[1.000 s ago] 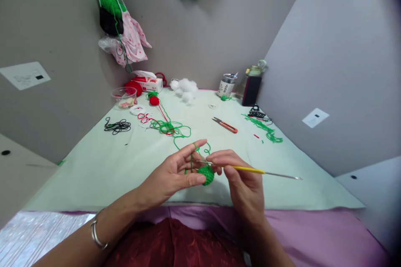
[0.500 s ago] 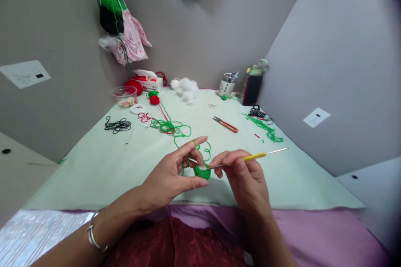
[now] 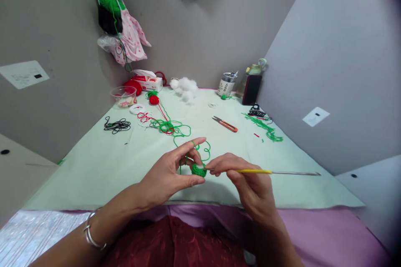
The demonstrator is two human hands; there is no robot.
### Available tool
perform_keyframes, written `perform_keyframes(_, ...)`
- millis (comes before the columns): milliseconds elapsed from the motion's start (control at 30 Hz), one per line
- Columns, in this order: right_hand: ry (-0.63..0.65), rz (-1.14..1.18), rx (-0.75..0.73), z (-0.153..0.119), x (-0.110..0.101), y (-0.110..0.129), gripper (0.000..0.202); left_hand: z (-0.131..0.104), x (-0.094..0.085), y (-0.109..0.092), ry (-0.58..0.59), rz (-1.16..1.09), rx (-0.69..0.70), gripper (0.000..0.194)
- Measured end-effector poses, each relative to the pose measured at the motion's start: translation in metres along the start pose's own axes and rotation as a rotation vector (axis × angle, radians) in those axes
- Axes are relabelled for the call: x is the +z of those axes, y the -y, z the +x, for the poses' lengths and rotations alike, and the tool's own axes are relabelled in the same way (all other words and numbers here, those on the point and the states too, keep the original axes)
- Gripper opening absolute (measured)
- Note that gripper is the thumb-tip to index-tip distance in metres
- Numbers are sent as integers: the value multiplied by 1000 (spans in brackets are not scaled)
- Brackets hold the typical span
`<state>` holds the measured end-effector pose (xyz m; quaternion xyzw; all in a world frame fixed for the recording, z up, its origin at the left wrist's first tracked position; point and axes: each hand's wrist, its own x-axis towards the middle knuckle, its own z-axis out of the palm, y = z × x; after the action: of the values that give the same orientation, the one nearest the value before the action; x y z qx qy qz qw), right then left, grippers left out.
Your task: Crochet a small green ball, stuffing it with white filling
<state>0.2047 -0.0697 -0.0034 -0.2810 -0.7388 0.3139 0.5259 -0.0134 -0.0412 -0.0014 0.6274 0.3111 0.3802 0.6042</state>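
Between the thumb and fingers of my left hand (image 3: 171,171) sits a small green crochet piece (image 3: 199,170) with white stuffing showing at its top. Green yarn loops over my raised left index finger and runs back to a loose tangle of green yarn (image 3: 167,127) on the table. My right hand (image 3: 242,177) grips a crochet hook (image 3: 255,171) with a yellow handle and metal ends. Its left tip meets the upper right edge of the green piece; the other end points right over the table.
Orange thread snips (image 3: 224,124) lie beyond my hands. Left are black cord (image 3: 117,125), a clear plastic bowl (image 3: 124,96) and a red yarn ball (image 3: 153,99). White stuffing (image 3: 187,89), a pen tin (image 3: 227,85) and a dark phone-like slab (image 3: 252,90) stand behind; green yarn scraps (image 3: 266,127) lie right.
The hook has swung so its free end reaches farther right and lower, nearly level. My right hand has turned slightly; my left hand keeps its hold, shifted a little left.
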Motion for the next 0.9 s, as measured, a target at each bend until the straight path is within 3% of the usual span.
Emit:
perform_keyframes(133, 42, -208, -113, 0, 2, 0, 23, 2, 0, 2, -27, -17, -14, 83)
perform_keyframes(300, -104, -630, -429, -2, 18, -8, 30, 1, 8, 3, -138, -189, -39, 76)
perform_keyframes(433, -218, -846, -477, -10, 29, -15, 43, -1, 18, 1, -203, -350, -52, 67)
perform_keyframes(533, -290, -754, -505, -16, 33, -21, 54, -1, 20, -2, -134, -556, -185, 68)
perform_keyframes(633, -320, -445, -399, -15, 31, -23, 50, 1, 16, -4, -69, -653, -255, 76)
perform_keyframes(900, -322, 80, -44, -7, 19, -13, 23, 3, 3, -7, -62, -427, -167, 84)
